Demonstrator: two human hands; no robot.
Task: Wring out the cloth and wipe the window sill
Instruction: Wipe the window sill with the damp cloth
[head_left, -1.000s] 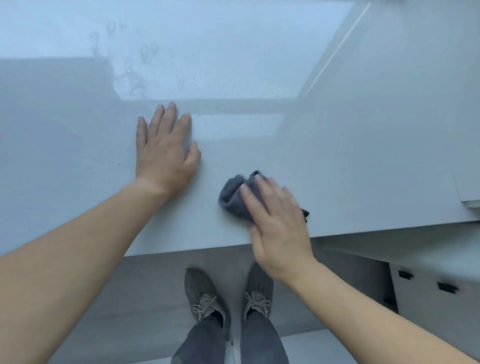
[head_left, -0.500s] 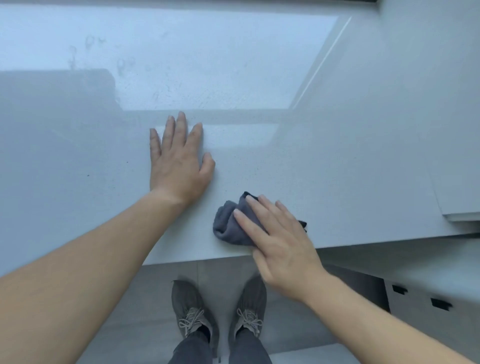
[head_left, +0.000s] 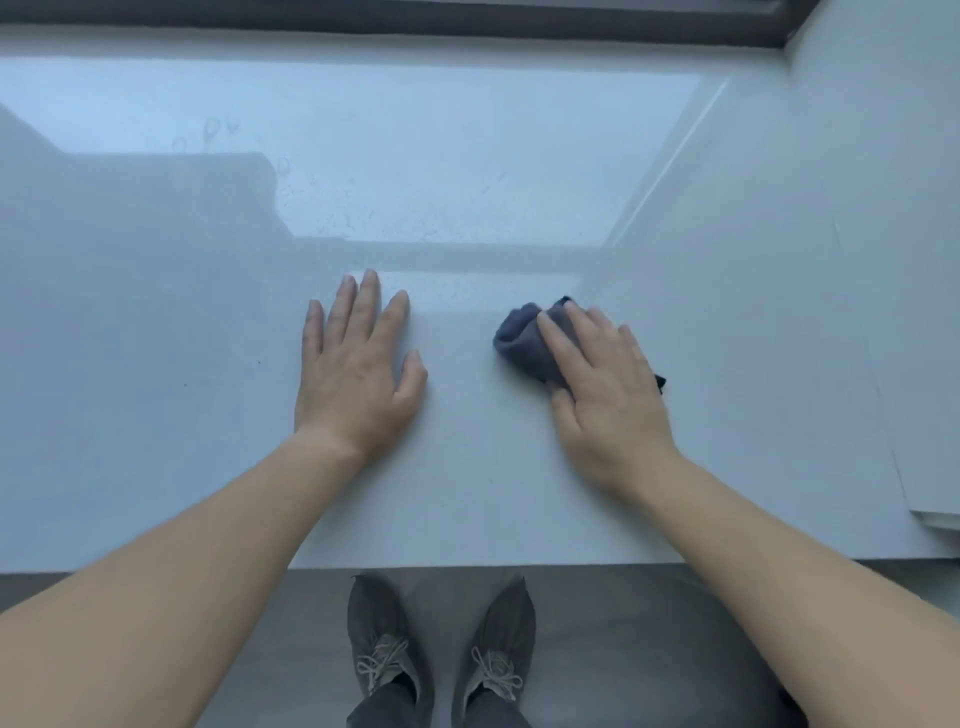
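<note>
A crumpled dark grey cloth (head_left: 522, 340) lies on the wide, glossy white window sill (head_left: 483, 488). My right hand (head_left: 605, 395) presses flat on top of the cloth and covers its right half; a dark corner pokes out past the hand's right side. My left hand (head_left: 358, 369) rests palm down on the bare sill to the left of the cloth, fingers spread, holding nothing. A hand's width of sill separates the two hands.
The dark window frame (head_left: 415, 18) runs along the far edge of the sill. A white side wall (head_left: 857, 260) rises at the right. The sill's front edge lies close to my body, with grey floor and my grey shoes (head_left: 441, 660) below it.
My right hand has slid the cloth away from the front edge, farther onto the sill and to the right. The left hand stays flat on the sill. The view has tilted up, showing the window frame.
</note>
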